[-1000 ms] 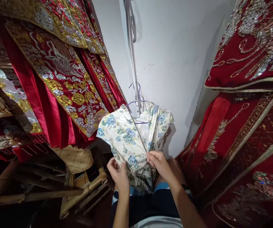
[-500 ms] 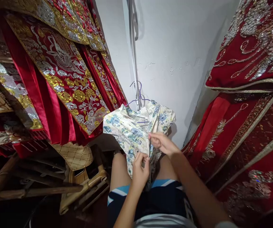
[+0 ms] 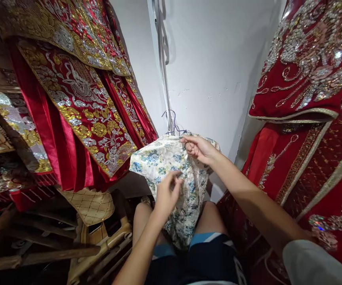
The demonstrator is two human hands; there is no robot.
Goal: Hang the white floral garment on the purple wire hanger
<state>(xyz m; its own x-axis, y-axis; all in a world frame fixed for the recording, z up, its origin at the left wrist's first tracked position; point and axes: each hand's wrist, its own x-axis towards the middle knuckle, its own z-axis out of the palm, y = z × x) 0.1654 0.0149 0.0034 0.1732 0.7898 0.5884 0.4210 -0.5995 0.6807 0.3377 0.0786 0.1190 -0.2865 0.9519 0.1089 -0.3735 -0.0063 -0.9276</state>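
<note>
A cream dress [image 3: 163,156] with blue and yellow flowers and short sleeves hangs in front of me on a thin purple hanger [image 3: 174,118]. Its lower part drops between my knees. At the neckline, my right hand [image 3: 199,148] is closed, thumb and forefinger pinching the front edge of the cloth. My left hand [image 3: 168,192] is lower, over the middle of the dress front, with thumb and forefinger apart and no cloth seen between them. The other fingers of that hand are partly hidden.
A metal pole [image 3: 162,67] runs down the pale wall [image 3: 206,55] behind the hanger. Red costumes with gold and silver sequins [image 3: 99,128] hang at left, above a bamboo chair [image 3: 111,233]. Beaded red garments [image 3: 295,91] hang close on the right.
My right hand has risen from mid-front to the neckline, and the front cloth now covers the collar opening. My left hand has moved slightly up and left, its pinch loosened.
</note>
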